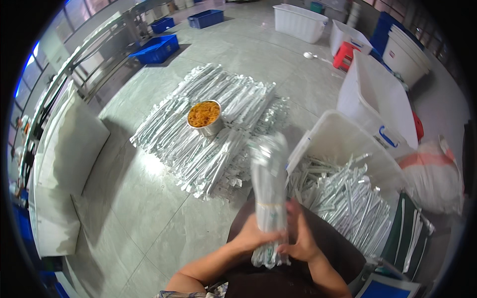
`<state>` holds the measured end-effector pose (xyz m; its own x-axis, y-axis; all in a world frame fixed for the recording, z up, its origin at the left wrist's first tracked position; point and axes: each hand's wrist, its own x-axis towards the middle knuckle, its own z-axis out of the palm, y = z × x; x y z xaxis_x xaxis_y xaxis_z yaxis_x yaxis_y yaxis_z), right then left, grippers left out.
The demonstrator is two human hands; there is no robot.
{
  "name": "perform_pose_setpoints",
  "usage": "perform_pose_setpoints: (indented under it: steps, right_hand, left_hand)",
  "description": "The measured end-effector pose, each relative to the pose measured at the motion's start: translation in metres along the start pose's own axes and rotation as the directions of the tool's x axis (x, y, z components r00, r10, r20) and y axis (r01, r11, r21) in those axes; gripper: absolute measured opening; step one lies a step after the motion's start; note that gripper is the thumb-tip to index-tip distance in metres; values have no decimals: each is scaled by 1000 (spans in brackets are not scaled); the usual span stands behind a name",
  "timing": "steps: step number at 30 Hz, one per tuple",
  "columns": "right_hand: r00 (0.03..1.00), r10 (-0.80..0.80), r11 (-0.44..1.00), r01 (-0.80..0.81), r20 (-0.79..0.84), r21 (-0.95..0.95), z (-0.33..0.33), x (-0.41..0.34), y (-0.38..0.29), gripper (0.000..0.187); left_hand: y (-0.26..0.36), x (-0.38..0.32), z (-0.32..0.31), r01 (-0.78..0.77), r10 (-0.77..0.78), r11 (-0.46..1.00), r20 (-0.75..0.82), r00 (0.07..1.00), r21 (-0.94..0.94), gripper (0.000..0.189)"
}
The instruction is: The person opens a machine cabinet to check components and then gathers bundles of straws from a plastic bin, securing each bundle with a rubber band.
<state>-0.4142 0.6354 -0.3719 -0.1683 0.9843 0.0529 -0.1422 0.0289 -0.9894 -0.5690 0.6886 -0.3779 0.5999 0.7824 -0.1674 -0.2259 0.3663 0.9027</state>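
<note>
A bundle of long packets in silvery clear wrapping (269, 182) stands upright over my lap, with a yellowish rubber band around its middle. My left hand (255, 234) grips its lower part from the left. At its right side is my right hand (301, 238), blurred, thumb near the bundle's lower end and fingers apart; whether it presses on the bundle I cannot tell. On the floor ahead lies a broad stack of similar bundles (167, 130). A round metal bowl (210, 129) full of orange-yellow rubber bands (203, 113) sits on that stack.
At my right, a white plastic tub (344, 130) holds many loose wrapped packets (350, 201). Beyond are another white tub (357, 85), a red stool (344, 55) and a woven sack (432, 175). White containers (70, 149) stand left; blue crates (158, 50) lie farther off.
</note>
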Motion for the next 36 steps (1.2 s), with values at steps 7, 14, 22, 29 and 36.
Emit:
perform_pose_setpoints:
  steps: [7,14,22,29,36]
  right_hand:
    - [926,287,905,-177,246,-387,40,82,18,87]
    - [988,152,925,-152,-29,-349,14,266,54,38]
    - [937,204,730,-339,-283,-594,55,409,120,31]
    - [959,1,837,-157,-285,-524,15,385,93,17]
    - [919,-27,910,-140,-394,-390,-68,321,17,17]
  left_hand:
    - [27,9,-62,-247,176,967,-517,837,-70,48]
    - [23,-12,-122,-302,64,944,-821,568,-136,41]
    - [15,-16,-146,-319,-19,926,-871,492,-201,45]
    - [2,4,-173,-268,57,957,-837,544,-109,40]
    - [48,96,-246,-270,144,963,-818,557,-14,32]
